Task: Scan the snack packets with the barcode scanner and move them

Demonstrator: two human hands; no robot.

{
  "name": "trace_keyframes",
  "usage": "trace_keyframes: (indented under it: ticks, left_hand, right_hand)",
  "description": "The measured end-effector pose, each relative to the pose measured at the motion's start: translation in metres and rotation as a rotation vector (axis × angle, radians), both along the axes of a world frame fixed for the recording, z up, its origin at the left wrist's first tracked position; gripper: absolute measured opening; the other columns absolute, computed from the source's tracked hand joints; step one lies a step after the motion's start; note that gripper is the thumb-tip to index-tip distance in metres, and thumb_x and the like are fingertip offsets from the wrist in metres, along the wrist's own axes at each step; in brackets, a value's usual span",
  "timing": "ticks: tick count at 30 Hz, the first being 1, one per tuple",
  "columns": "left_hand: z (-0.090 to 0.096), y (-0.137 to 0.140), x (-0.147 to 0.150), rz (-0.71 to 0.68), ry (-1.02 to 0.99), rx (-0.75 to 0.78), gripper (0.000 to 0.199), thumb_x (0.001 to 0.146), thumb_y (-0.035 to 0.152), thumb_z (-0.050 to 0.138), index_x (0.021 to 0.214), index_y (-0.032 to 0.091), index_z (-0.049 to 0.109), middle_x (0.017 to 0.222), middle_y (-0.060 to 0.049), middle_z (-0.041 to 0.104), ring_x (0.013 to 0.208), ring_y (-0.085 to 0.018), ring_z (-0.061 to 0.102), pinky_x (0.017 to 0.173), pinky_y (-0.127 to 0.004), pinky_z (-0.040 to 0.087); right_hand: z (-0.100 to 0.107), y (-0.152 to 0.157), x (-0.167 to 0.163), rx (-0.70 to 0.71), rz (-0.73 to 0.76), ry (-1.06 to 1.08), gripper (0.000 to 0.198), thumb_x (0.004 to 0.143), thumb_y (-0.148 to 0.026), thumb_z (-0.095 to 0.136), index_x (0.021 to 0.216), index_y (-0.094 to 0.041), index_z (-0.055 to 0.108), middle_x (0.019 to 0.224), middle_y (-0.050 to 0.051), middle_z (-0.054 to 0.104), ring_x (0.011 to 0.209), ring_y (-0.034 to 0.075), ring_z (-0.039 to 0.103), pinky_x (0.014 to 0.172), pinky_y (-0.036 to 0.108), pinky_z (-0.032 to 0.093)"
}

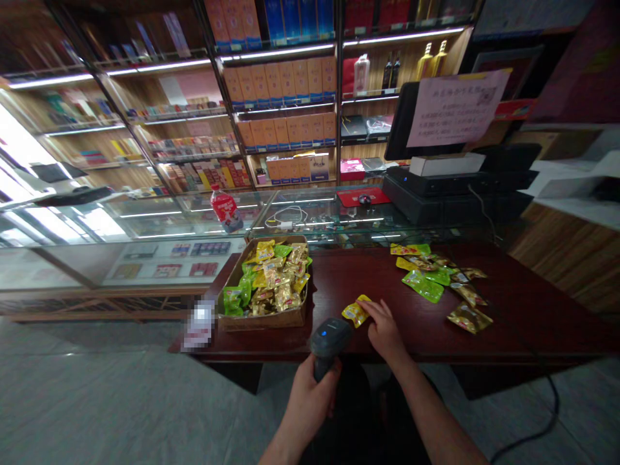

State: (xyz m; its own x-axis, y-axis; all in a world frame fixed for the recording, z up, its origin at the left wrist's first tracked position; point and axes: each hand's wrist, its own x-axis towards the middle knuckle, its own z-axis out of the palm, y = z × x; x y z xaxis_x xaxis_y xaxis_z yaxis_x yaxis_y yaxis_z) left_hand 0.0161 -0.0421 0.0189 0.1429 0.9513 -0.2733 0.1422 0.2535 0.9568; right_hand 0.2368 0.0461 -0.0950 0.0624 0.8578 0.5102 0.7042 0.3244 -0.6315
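My left fingers [333,372] wrap firmly round a dark-grey plastic handheld scanner [330,334]; my right fingers [376,309], loosely spread, touch a shiny yellow packet [354,314] — likely steadying it on the dark-red wooden bench [339,271].

On my feed the brightness is uneven: white strip lights [278,53] glow along the wooden shelves [378,57], while glare [12,129] at the left edge burns out to pure white. I get streaky reflections across the glass counter [174,226] and small glints on the foil packets [285,294]. The tabletop [339,278] looks dim, the space beneath nearly black. A blue light shines on the scanner [332,336]. Toward the corners I see stretched, leaning uprights and smeared detail; a pixelated block [198,326] covers one patch.
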Motion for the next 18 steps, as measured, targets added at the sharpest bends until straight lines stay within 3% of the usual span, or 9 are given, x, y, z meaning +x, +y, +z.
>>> trace_keyframes:
  ticks: [3, 6, 9, 12, 15, 18]
  left_hand:
    - [-0.001, 0.0, -0.001, 0.01, -0.005, -0.001, 0.037, 0.075, 0.054, 0.068, 0.075, 0.019, 0.054, 0.039, 0.009, 0.043, 0.032, -0.008, 0.036, 0.034, -0.018, 0.03]
    - [-0.004, 0.001, -0.003, 0.016, -0.003, 0.008, 0.039, 0.075, 0.055, 0.068, 0.077, 0.018, 0.056, 0.04, 0.008, 0.043, 0.032, -0.008, 0.037, 0.034, -0.018, 0.031]
    - [-0.01, 0.001, -0.007, 0.017, 0.018, 0.01, 0.039, 0.078, 0.055, 0.065, 0.081, 0.017, 0.058, 0.04, 0.009, 0.043, 0.032, -0.008, 0.036, 0.034, -0.018, 0.03]
    - [-0.019, 0.0, -0.013, 0.019, 0.052, -0.001, 0.038, 0.08, 0.053, 0.064, 0.088, 0.017, 0.058, 0.041, 0.01, 0.042, 0.032, -0.008, 0.037, 0.033, -0.018, 0.029]
    - [-0.024, -0.001, -0.018, 0.001, 0.094, -0.001, 0.032, 0.082, 0.048, 0.064, 0.088, 0.017, 0.057, 0.043, 0.011, 0.042, 0.033, -0.009, 0.038, 0.034, -0.018, 0.029]
    - [-0.024, -0.001, -0.02, -0.021, 0.11, 0.012, 0.026, 0.084, 0.043, 0.064, 0.085, 0.017, 0.059, 0.045, 0.01, 0.043, 0.035, -0.008, 0.039, 0.037, -0.018, 0.03]
  right_hand:
    - [-0.002, 0.0, -0.005, -0.03, -0.156, -0.052, 0.063, 0.081, -0.011, 0.039, 0.143, -0.019, 0.053, 0.15, 0.012, 0.051, 0.144, 0.027, 0.039, 0.121, 0.057, 0.023]
    - [-0.002, 0.003, -0.014, -0.113, -0.372, -0.174, 0.065, 0.088, -0.039, 0.054, 0.146, -0.011, 0.046, 0.155, 0.022, 0.042, 0.149, 0.042, 0.025, 0.117, 0.069, 0.016]
    - [-0.004, 0.005, -0.018, -0.147, -0.286, -0.271, 0.067, 0.083, -0.053, 0.064, 0.138, -0.015, 0.054, 0.149, 0.021, 0.05, 0.146, 0.043, 0.032, 0.117, 0.069, 0.012]
    - [-0.003, 0.003, -0.015, -0.111, -0.188, -0.165, 0.053, 0.084, -0.048, 0.065, 0.129, -0.021, 0.058, 0.141, 0.015, 0.058, 0.139, 0.037, 0.044, 0.118, 0.065, 0.021]
    - [0.002, -0.002, -0.006, -0.065, -0.097, 0.044, 0.047, 0.086, -0.037, 0.062, 0.131, -0.024, 0.055, 0.143, 0.012, 0.051, 0.136, 0.028, 0.048, 0.117, 0.052, 0.034]
    - [0.006, -0.005, 0.001, -0.034, -0.046, 0.202, 0.047, 0.086, -0.031, 0.061, 0.132, -0.027, 0.055, 0.149, 0.01, 0.041, 0.139, 0.026, 0.044, 0.118, 0.046, 0.037]
